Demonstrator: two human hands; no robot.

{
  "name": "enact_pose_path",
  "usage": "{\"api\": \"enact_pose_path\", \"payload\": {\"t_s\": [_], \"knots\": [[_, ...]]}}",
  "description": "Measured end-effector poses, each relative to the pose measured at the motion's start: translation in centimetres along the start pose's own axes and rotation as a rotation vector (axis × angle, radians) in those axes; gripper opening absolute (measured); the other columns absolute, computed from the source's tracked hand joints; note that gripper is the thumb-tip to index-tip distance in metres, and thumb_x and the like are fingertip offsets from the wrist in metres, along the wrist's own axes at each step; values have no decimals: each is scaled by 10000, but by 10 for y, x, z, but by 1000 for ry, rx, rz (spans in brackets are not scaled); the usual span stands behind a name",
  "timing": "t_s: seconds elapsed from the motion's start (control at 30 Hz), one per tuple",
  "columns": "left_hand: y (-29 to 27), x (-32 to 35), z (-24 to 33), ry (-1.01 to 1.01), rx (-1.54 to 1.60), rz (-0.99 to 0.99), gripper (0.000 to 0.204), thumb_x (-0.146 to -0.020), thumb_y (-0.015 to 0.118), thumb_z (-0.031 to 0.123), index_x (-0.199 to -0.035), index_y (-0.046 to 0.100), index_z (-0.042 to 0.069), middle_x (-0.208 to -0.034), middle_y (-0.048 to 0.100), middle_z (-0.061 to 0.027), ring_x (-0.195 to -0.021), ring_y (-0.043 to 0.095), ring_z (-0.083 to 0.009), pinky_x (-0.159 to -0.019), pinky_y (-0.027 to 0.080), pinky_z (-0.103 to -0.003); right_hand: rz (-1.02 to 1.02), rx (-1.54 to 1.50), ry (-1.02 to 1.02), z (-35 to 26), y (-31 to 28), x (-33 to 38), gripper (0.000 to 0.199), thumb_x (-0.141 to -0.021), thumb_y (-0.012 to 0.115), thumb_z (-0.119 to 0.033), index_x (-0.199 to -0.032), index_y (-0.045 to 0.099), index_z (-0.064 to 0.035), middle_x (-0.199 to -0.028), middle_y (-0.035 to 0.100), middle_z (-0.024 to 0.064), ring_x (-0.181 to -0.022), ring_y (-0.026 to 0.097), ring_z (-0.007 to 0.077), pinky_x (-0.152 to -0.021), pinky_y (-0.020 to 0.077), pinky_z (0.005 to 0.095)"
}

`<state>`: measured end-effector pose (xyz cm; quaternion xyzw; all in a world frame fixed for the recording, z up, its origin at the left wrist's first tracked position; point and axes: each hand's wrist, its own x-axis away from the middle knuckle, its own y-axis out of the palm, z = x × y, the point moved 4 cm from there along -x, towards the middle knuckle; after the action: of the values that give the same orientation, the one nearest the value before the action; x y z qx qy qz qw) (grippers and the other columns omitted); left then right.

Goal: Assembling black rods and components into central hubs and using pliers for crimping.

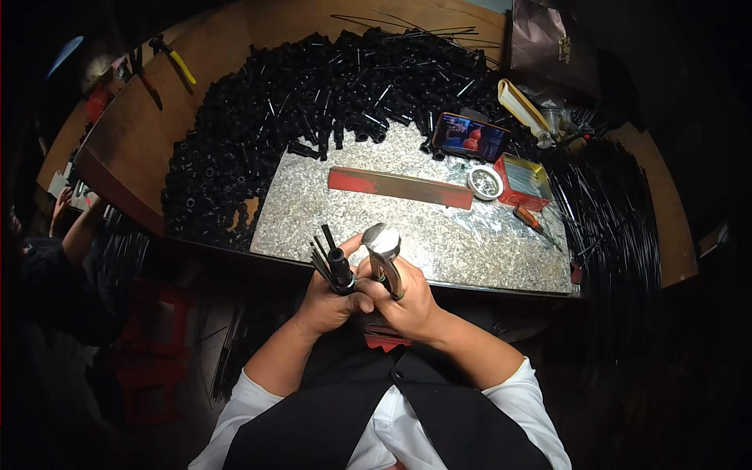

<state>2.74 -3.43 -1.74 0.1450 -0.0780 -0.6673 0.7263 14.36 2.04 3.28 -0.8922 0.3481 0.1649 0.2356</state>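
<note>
My left hand (325, 301) is closed around a bunch of thin black rods (323, 254) with a black tube (340, 268) on top, and my right hand (403, 301) is clamped on a small hammer (384, 251), its round metal head just beside the tube. The rods look light, stiff and springy, so I judge a grip low on the bunch is best. Ahead of my hands lies a stone slab (392, 227) with a red bar (399, 186); beyond that a heap of black tubes (258, 117). Nothing blocks my hands.

Black tubes (313, 86), red bar (399, 187), speckled grey slab (439, 235), yellow-handled pliers (176, 61)
</note>
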Motion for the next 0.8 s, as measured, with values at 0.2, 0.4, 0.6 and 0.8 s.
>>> {"api": "enact_pose_path", "payload": {"t_s": [0.2,0.4,0.6,0.8], "knots": [[-3,-1,0,-8,10,-57,1157,-517,809,508,-1388,258,-17,-1087,611,-94,-992,589,-147,-849,450,-264,-115,-111,223,-3,0,-8,140,-824,601,-61,-928,552,20,-810,577,113,-737,593,237,-695,464,322],[-12,-4,-5,28,163,-176,1078,-530,871,325,-1363,289,-37,-701,574,12,-744,569,-89,-651,421,-211,-239,73,322,0,-16,-8,325,-787,692,-134,-1009,498,4,-672,476,20,-583,443,107,-550,403,281],[-28,-2,0,45,76,-74,908,-539,860,299,-1269,448,-49,-531,462,83,-490,434,-20,-491,340,-178,-344,499,-12,-12,-46,12,562,-718,695,-36,-1242,490,-40,-759,519,94,-587,527,237,-569,440,346],[-25,-3,0,20,23,-107,766,-561,849,367,-1146,571,-42,-636,535,74,-582,448,-16,-545,355,-177,-390,963,-29,-28,-49,23,653,-681,649,18,-1304,493,-102,-671,449,90,-530,507,242,-464,412,367]]}}
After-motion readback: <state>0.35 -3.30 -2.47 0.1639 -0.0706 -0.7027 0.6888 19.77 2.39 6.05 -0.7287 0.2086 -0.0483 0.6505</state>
